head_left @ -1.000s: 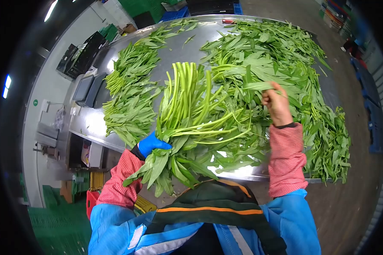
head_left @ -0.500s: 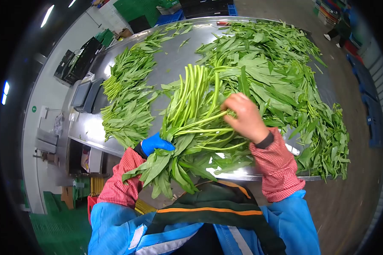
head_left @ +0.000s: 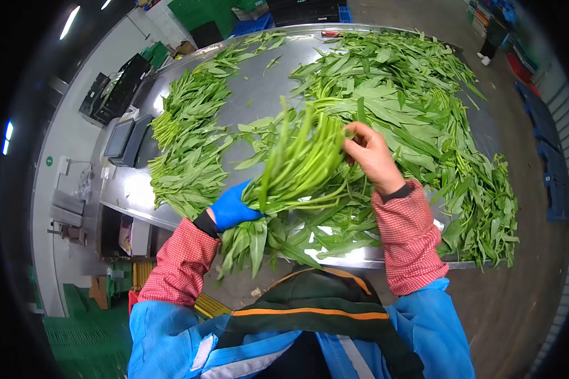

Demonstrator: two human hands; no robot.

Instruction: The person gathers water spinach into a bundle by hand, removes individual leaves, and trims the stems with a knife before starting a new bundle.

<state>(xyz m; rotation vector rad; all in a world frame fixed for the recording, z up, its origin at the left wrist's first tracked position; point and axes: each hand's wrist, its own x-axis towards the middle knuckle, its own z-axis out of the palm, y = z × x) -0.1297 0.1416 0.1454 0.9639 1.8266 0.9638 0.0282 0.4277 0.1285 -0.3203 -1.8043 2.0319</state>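
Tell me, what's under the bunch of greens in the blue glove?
Loose leafy greens lie under the bunch, on the shiny metal table. The bunch covers the spot right below it, so anything there is hidden.

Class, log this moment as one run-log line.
left hand: blue glove, gripping bunch of greens | right hand: bare, touching its stem ends | loose greens heaped on steel table

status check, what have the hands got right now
Left hand gloved, shut on the bunch of greens near its leafy end. Right hand bare, at the stem tips, grip unclear. Loose greens heaped on the steel table beyond.
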